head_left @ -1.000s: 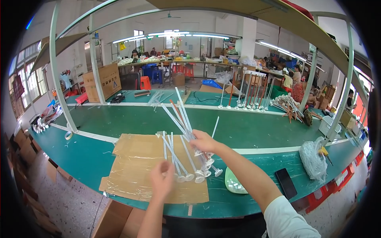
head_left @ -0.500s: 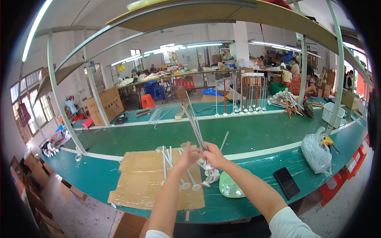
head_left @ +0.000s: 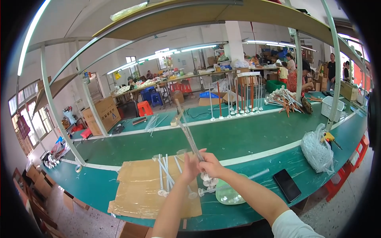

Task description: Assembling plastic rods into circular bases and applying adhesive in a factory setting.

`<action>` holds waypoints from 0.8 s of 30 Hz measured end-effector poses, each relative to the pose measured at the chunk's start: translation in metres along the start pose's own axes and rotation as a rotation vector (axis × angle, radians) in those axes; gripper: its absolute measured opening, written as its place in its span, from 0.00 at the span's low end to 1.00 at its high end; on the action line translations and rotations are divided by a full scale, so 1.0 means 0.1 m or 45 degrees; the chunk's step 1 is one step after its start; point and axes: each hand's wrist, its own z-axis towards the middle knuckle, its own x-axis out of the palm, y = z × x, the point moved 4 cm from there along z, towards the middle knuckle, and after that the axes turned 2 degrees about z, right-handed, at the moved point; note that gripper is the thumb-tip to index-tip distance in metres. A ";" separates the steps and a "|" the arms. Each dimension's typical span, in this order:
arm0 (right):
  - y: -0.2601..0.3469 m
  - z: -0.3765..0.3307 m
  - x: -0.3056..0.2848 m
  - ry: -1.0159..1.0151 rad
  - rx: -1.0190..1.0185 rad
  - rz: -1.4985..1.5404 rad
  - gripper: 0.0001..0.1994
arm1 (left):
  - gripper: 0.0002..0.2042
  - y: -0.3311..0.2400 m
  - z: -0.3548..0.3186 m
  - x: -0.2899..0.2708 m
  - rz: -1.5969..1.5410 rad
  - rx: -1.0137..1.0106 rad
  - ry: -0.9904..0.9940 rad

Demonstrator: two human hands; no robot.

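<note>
My right hand point(head_left: 211, 164) is closed round a bundle of slim clear rods point(head_left: 189, 137), which tilts up and away to the left. White round bases point(head_left: 209, 181) cluster at the lower end, just under that hand. Against the bundle's left side is my left hand point(head_left: 191, 169), its fingers stretched upward and partly hidden by the rods. Another clear rod point(head_left: 260, 173) slants over a pale green dish point(head_left: 230, 194) and passes behind my right forearm. Several similar rods point(head_left: 164, 174) with round bases lie crossed on a flat cardboard sheet point(head_left: 137, 186), left of my hands.
A black phone point(head_left: 286, 185) and a stuffed clear plastic bag point(head_left: 316, 152) lie to the right on the green table point(head_left: 254, 206). Beyond the white rail, upright rods point(head_left: 238, 99) stand in a group beside a heaped rod pile point(head_left: 283, 99). Metal posts point(head_left: 332, 79) carry an overhead shelf.
The loose rod by the dish has swung from pointing upward to lying low toward the right. My left hand has drawn in against the bundle. The view has shifted slightly.
</note>
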 end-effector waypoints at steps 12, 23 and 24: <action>-0.03 -0.28 -0.12 -0.050 -0.452 -1.436 0.23 | 0.16 -0.26 -0.06 0.14 0.257 0.020 -0.577; 0.29 -1.08 -0.29 0.740 0.717 -1.831 0.18 | 0.18 -0.08 -0.07 0.09 0.071 0.155 -0.621; 0.25 -1.10 -0.30 0.726 0.680 -1.787 0.16 | 0.19 -0.07 -0.09 0.12 0.076 0.160 -0.628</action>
